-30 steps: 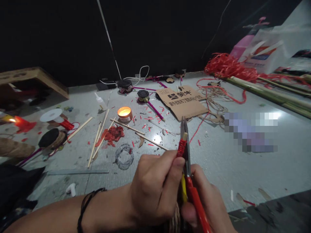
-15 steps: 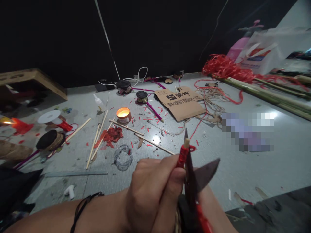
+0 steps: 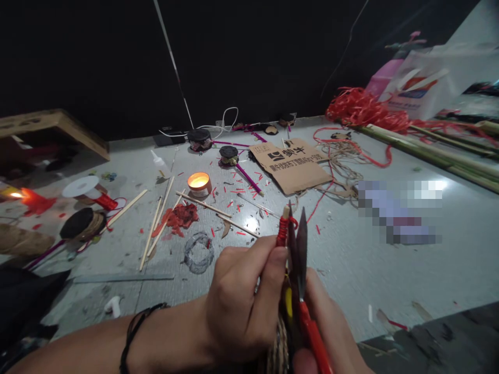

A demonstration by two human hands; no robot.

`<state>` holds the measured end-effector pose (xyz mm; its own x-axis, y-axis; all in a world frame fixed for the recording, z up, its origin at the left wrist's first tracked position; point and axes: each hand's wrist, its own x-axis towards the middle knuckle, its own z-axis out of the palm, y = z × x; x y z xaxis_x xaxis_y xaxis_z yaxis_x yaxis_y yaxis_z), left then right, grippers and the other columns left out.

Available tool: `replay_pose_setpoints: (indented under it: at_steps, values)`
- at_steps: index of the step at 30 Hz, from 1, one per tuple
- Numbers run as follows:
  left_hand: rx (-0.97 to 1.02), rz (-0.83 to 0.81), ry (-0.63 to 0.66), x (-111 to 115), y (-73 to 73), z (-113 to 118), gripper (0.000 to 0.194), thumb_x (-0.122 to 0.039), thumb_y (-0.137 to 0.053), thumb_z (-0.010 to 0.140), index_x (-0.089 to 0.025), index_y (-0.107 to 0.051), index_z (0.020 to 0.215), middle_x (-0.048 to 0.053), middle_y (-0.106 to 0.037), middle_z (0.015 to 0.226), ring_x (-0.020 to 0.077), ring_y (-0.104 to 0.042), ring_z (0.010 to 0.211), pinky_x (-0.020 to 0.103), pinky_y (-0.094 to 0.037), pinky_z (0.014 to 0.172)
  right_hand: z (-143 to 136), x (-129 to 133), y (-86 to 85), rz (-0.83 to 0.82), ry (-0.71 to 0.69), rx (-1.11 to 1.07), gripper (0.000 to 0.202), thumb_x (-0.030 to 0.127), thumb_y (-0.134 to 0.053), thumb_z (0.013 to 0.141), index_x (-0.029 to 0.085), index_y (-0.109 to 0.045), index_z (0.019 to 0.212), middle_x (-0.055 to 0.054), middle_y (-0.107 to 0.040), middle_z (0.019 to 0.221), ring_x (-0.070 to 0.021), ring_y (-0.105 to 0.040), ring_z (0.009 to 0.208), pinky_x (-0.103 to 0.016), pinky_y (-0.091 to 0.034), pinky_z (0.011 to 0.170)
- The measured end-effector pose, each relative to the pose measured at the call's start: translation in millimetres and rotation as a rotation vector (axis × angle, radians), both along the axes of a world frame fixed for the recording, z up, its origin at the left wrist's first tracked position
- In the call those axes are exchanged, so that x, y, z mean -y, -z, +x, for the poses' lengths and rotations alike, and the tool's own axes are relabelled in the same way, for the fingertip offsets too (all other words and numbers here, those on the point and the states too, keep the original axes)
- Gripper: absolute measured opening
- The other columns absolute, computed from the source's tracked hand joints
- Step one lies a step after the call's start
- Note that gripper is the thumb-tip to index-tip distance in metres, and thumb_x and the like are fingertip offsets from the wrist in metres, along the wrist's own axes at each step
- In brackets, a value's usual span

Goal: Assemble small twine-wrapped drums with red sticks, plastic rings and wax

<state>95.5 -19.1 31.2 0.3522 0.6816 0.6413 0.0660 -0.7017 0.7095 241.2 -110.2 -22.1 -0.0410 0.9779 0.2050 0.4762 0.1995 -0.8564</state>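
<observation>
My left hand is closed around a thin wooden stick, its top wrapped in red cord and standing up between thumb and forefinger. Scissors with red handles are in my right hand, at the bottom centre. Their blades point up just right of the cord-wrapped end, slightly apart. A small red loop of cord shows beside the blades. Below my left hand, a twine-wrapped rim is partly visible; the rest of it is hidden by my hands.
A lit candle, wooden sticks, red wax-like scraps and a clear ring lie left of centre. Behind are a flat cardboard piece and small black-topped drums. Bamboo poles and red ribbon lie at the right.
The scissor blades have closed from wide open to nearly together and turned upright. The wrapped stick end and my left hand have shifted slightly left.
</observation>
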Motion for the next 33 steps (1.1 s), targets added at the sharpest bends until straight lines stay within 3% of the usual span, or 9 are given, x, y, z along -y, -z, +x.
replay_pose_setpoints:
  at_steps: [5, 11, 15, 23, 26, 29, 33]
  values:
    - [-0.035, 0.057, -0.029, -2, 0.6, -2, 0.031, -0.016, -0.047, 0.109, -0.019, -0.057, 0.08, -0.007, -0.046, 0.059, 0.0059, -0.043, 0.044, 0.024, -0.032, 0.044, -8, -13, 10.6, -0.037, 0.008, -0.203, 0.084, 0.104, -0.046, 0.078, 0.024, -0.057, 0.103, -0.004, -0.07, 0.069, -0.0221, -0.065, 0.052, -0.033, -0.055, 0.047]
    - [-0.073, 0.056, -0.089, 0, -0.6, -2, 0.032, -0.016, -0.046, 0.109, -0.019, -0.059, 0.08, -0.006, -0.048, 0.059, 0.0073, -0.046, 0.047, 0.024, -0.033, 0.045, -17, -18, -1.7, 0.008, -0.003, -0.191, 0.065, 0.09, -0.048, 0.094, 0.025, -0.053, 0.097, 0.0, -0.067, 0.061, -0.017, -0.06, 0.043, -0.026, -0.048, 0.04]
    - [-0.092, 0.074, -0.096, 0, -0.1, -4, 0.032, -0.017, -0.046, 0.11, -0.018, -0.059, 0.08, -0.006, -0.05, 0.059, 0.0071, -0.048, 0.048, 0.024, -0.035, 0.047, -18, -19, -8.6, 0.137, 0.034, -0.061, 0.06, 0.084, -0.034, 0.104, 0.027, -0.049, 0.096, 0.003, -0.066, 0.057, -0.0153, -0.058, 0.036, -0.024, -0.045, 0.035]
    - [-0.074, 0.083, -0.102, -4, 5.8, -2, 0.033, -0.02, -0.048, 0.111, -0.018, -0.06, 0.08, -0.007, -0.048, 0.058, 0.0069, -0.047, 0.046, 0.025, -0.035, 0.046, -15, -20, -3.2, 0.21, 0.086, 0.043, 0.045, 0.071, -0.046, 0.108, 0.028, -0.047, 0.095, 0.005, -0.067, 0.056, -0.0153, -0.059, 0.034, -0.023, -0.044, 0.031]
    - [-0.079, 0.08, -0.096, -4, 6.0, -2, 0.032, -0.02, -0.048, 0.111, -0.017, -0.06, 0.082, -0.007, -0.05, 0.059, 0.0068, -0.048, 0.047, 0.024, -0.036, 0.047, -12, -18, -3.3, 0.18, 0.056, -0.001, 0.049, 0.076, -0.044, 0.106, 0.028, -0.047, 0.094, 0.005, -0.065, 0.055, -0.0154, -0.057, 0.034, -0.024, -0.041, 0.031]
    - [-0.064, 0.089, -0.068, -4, 6.9, -1, 0.031, -0.017, -0.048, 0.11, -0.018, -0.059, 0.082, -0.007, -0.048, 0.059, 0.0067, -0.046, 0.047, 0.024, -0.034, 0.046, -7, -14, -2.5, 0.074, 0.004, -0.091, 0.06, 0.086, -0.042, 0.1, 0.027, -0.052, 0.104, 0.0, -0.069, 0.063, -0.0189, -0.062, 0.043, -0.028, -0.047, 0.038]
    - [-0.109, 0.14, -0.011, -4, 11.9, 0, 0.026, -0.012, -0.046, 0.108, -0.016, -0.06, 0.087, -0.005, -0.051, 0.062, 0.0084, -0.049, 0.048, 0.026, -0.037, 0.05, -1, -11, 6.8, -0.031, -0.021, -0.082, 0.06, 0.084, -0.064, 0.088, 0.027, -0.055, 0.107, 0.0, -0.065, 0.064, -0.0191, -0.057, 0.046, -0.03, -0.046, 0.039]
